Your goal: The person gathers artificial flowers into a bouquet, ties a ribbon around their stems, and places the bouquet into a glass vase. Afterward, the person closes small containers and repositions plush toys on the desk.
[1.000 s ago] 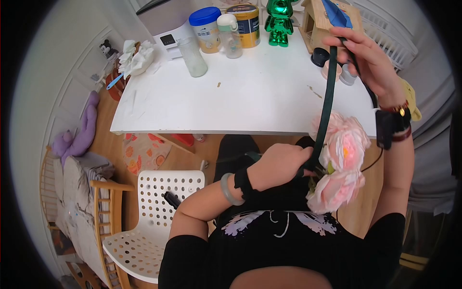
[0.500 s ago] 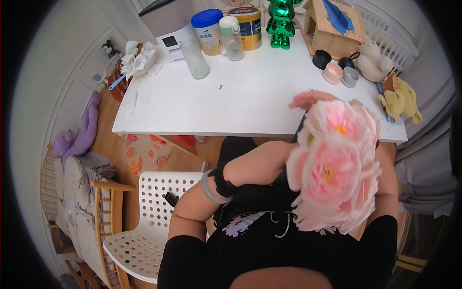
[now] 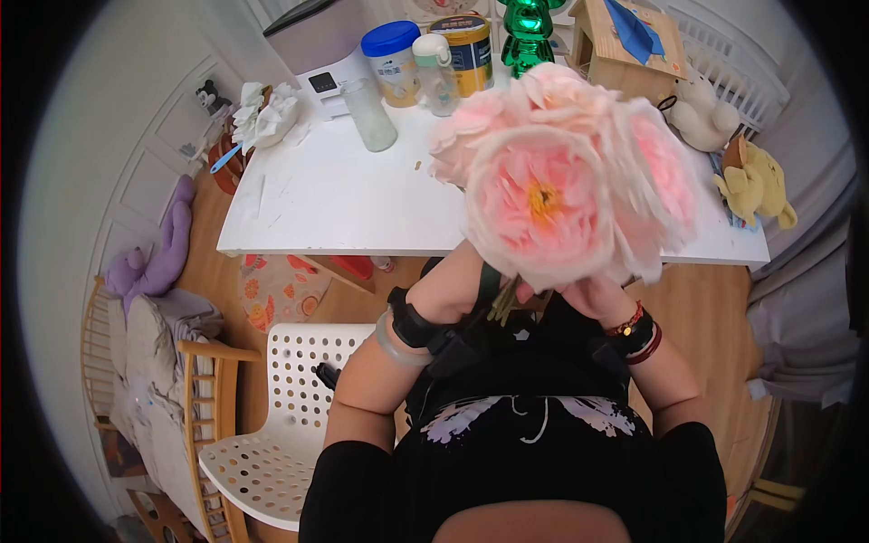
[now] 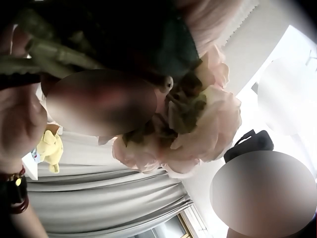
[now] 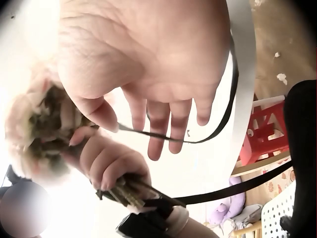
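A bunch of pink artificial-looking flowers (image 3: pixel 543 199) stands in front of the chest in the head view, blooms upward, covering much of both hands. My left hand (image 5: pixel 116 161) grips its stems (image 5: pixel 128 194), fingers curled round them. A dark green ribbon (image 5: pixel 228 191) trails from beside the stems, and another stretch of ribbon loops up past the right hand. Close to the bunch, my right hand (image 5: pixel 148 64) shows its palm in the right wrist view, fingers extended, with the ribbon crossing at the fingers. In the head view this right hand (image 3: pixel 593 297) is just below the blooms.
Beyond the flowers is a white table (image 3: pixel 335 213) with a glass (image 3: pixel 369 118), a blue-lidded can (image 3: pixel 396 68), a bottle (image 3: pixel 436 77), a green figure (image 3: pixel 527 36) and a wooden house (image 3: pixel 625 63). Plush toys (image 3: pixel 756 185) sit right; a white chair (image 3: pixel 272 452) stands left.
The flowers have swung up and left from the right side, now over the table's front edge. My right hand has come down from above the table to beside the stems.
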Motion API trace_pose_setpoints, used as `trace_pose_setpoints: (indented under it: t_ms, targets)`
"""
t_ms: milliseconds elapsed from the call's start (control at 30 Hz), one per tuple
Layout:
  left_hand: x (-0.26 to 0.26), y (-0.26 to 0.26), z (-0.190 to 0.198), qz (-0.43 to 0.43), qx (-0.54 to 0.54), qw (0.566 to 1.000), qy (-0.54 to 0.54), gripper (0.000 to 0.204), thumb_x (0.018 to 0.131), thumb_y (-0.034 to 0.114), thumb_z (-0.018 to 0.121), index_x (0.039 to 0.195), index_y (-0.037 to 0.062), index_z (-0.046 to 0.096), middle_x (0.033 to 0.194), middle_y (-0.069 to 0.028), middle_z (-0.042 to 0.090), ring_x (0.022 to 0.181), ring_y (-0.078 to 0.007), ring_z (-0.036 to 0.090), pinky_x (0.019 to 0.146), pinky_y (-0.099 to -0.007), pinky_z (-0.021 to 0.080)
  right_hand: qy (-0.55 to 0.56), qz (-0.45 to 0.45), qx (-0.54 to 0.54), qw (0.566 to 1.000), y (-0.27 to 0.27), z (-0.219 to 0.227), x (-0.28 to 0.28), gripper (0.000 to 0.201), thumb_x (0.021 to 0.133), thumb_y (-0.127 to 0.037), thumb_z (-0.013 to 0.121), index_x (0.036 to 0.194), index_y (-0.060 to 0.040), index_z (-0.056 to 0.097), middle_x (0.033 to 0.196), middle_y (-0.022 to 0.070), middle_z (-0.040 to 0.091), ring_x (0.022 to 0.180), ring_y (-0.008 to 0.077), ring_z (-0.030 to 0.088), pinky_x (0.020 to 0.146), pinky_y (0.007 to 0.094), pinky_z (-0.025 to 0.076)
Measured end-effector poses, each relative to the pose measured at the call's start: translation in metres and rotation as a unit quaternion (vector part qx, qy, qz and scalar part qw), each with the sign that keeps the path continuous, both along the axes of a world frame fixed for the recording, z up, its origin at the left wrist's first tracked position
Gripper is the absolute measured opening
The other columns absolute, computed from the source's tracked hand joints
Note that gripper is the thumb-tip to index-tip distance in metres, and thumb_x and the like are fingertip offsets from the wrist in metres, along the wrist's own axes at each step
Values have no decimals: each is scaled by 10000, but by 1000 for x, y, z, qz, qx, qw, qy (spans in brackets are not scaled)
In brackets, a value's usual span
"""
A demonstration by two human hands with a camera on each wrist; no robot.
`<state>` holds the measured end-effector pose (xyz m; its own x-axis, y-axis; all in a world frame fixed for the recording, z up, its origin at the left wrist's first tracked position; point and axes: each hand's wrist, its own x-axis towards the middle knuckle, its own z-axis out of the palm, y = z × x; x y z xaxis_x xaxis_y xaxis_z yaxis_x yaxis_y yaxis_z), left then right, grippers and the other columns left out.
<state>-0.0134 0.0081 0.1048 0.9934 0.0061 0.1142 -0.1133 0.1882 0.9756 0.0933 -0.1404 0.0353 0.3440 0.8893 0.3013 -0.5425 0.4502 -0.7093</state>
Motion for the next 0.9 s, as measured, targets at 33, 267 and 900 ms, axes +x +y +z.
trace_pose_setpoints:
  t_ms: [33,267,900]
  targets:
    - [4,4,-7,-13,1,1000,-13,170,883,201,554,773,72,543,617,11,515,551,-68,484,500,-216,371,12,-12,5,1000,-3,-26,11,470,916,-134,517,1351,-48,360,1139,95,587,936,152,579,835,286,454]
    - [16,5,-17,-17,-170,979,114,298,931,349,523,916,52,510,675,2,467,572,-94,475,507,-215,376,-506,-307,-192,783,4,10,7,324,880,-94,554,1181,21,522,1032,137,609,843,231,610,681,320,466]
    - [11,14,-24,-75,-253,947,185,267,944,288,520,961,22,518,645,14,436,531,-69,398,489,-206,350,-230,-229,-314,892,-3,25,7,212,894,-171,596,892,40,621,601,21,561,496,57,504,477,206,412]
